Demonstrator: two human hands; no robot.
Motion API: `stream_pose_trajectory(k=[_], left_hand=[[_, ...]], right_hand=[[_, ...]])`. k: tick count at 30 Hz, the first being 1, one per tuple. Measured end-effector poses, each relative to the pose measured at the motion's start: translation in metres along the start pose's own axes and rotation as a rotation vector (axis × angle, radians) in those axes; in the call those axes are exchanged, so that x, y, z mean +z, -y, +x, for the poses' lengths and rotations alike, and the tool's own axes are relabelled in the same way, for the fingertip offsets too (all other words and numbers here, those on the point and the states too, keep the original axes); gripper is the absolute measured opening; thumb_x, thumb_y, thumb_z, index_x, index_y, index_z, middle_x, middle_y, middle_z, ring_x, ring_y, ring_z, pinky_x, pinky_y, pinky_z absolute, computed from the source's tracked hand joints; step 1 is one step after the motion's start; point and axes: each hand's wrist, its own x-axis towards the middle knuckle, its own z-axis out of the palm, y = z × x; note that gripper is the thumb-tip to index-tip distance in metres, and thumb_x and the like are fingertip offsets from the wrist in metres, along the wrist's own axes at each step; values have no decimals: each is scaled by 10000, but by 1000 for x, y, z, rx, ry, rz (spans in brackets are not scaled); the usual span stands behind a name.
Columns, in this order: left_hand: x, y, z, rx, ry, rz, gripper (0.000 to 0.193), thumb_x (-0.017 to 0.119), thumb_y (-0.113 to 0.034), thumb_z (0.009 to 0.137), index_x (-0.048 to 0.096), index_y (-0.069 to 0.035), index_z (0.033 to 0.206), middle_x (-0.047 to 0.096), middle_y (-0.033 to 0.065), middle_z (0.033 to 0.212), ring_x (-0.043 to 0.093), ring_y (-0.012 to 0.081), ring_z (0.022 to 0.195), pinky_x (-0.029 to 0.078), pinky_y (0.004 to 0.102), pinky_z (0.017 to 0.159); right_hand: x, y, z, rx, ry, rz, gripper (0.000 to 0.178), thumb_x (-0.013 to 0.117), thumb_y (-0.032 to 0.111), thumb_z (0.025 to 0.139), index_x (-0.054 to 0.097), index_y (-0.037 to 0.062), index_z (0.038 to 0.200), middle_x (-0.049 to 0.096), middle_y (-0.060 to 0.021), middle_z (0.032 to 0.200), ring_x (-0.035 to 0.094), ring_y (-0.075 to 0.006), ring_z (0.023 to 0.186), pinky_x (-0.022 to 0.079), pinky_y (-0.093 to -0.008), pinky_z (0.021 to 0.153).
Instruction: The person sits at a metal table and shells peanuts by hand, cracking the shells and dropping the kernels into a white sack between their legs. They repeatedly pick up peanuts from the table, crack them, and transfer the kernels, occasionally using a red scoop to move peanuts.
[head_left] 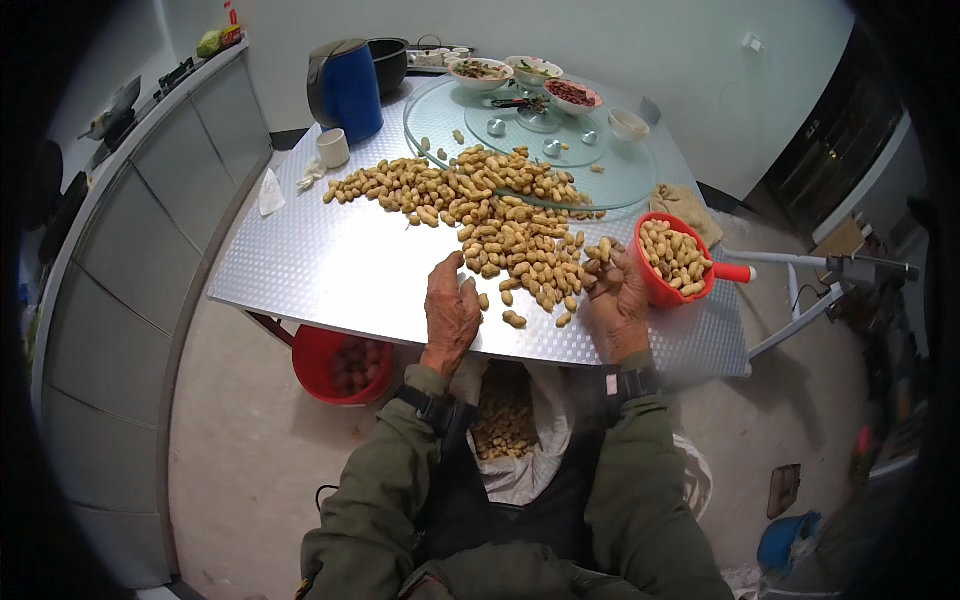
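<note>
A loose heap of unshelled peanuts point(515, 235) spreads across the metal-topped table point(300, 255). My left hand point(452, 308) rests at the near left edge of the heap, its thumb apart from its fingers, with no peanut visible in it. My right hand point(617, 300) is closed on a peanut point(602, 250) at its fingertips; whether more lie in the palm is hidden. Just right of that hand stands a red plastic ladle point(645, 285) full of peanuts, its handle pointing right. Below the table edge, between my knees, an open white sack point(553, 420) holds more peanuts.
A glass turntable point(630, 165) at the back bears several bowls of food point(480, 72). A blue container point(345, 90) and white cup point(333, 148) stand back left. A brown cloth point(685, 208) lies behind the ladle. A red bucket point(312, 365) sits under the table.
</note>
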Motion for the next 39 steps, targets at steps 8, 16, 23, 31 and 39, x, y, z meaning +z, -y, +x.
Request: stream_pose_trajectory(k=[8, 16, 23, 31, 39], left_hand=[[-5, 0, -4, 102, -39, 63, 325, 606, -12, 934, 642, 66, 1248, 682, 228, 1121, 656, 385, 1075, 543, 470, 919], [-12, 9, 16, 28, 12, 54, 331, 627, -82, 952, 666, 73, 1242, 716, 228, 1121, 706, 335, 1034, 572, 430, 911], [-14, 4, 78, 111, 206, 498, 259, 686, -147, 920, 760, -36, 1142, 745, 216, 1059, 728, 357, 1003, 573, 451, 871], [-4, -8, 97, 121, 464, 781, 230, 696, -176, 884, 783, -54, 1058, 744, 214, 971, 711, 401, 962, 568, 512, 837], [-1, -3, 97, 220, 450, 814, 124, 675, -83, 836, 700, -16, 937, 692, 227, 840, 691, 432, 845, 545, 543, 744]], right_hand=[[11, -31, -46, 34, 45, 512, 314, 581, 328, 1045, 634, 27, 1118, 569, -57, 909, 549, -176, 787, 449, -302, 618], [-2, -11, -43, 81, -267, 31, 296, 666, 318, 1052, 638, 31, 1118, 523, 1, 804, 510, -88, 642, 362, -215, 445], [-7, -8, -42, 17, -144, -722, 201, 747, 190, 934, 739, 5, 1012, 644, -27, 729, 602, -90, 643, 448, -273, 497], [21, -11, 6, -189, -58, -1674, 332, 682, 332, 863, 779, 47, 1004, 769, -210, 884, 746, -390, 860, 569, -488, 784], [46, -26, 41, -88, 25, -2064, 257, 703, 218, 804, 742, -27, 872, 755, -260, 908, 747, -414, 864, 576, -503, 782]])
